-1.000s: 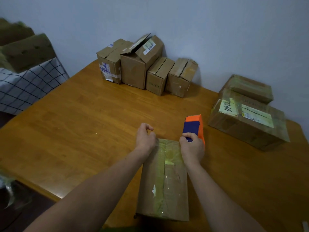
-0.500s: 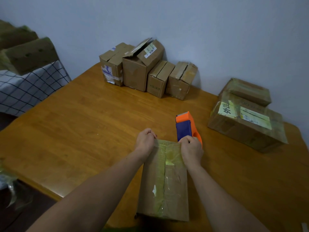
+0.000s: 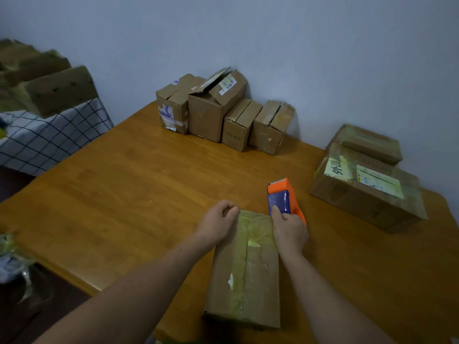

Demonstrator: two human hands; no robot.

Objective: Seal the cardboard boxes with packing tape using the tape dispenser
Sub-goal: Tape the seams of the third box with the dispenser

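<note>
The left hand [image 3: 218,220], fingers raised a second ago, has curled down over the far left corner of the taped cardboard box [image 3: 246,281]. The right hand [image 3: 289,229] has angled the orange-and-blue tape dispenser [image 3: 285,192] leftward, fingers clamped around it at the box's far right corner. The box lies lengthwise at the near edge of the wooden table [image 3: 124,194]. Four small cartons [image 3: 223,112] line the wall; two larger taped boxes [image 3: 367,192] sit stacked at right.
</note>
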